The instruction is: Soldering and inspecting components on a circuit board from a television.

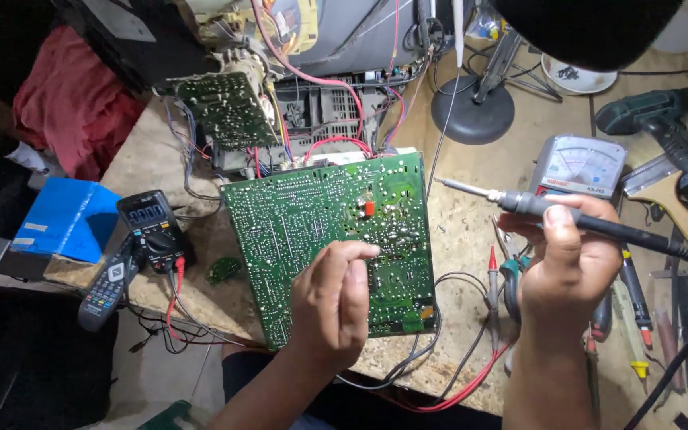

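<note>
A large green circuit board (312, 231) lies solder side up on the workbench, wired to the open chassis (320, 111) behind it. My left hand (334, 299) rests on the board's lower middle, fingers curled, a fingertip pointing at the solder joints. My right hand (565, 259) is to the right of the board and grips a black soldering iron (519, 203). Its metal tip points left, in the air just past the board's right edge.
A digital multimeter (151, 227) with red and black leads and a remote control (107, 285) lie left of the board. An analog meter (579, 166), drill (662, 123), pliers and screwdrivers crowd the right side. A lamp base (471, 111) stands behind. Red and black wires trail over the front edge.
</note>
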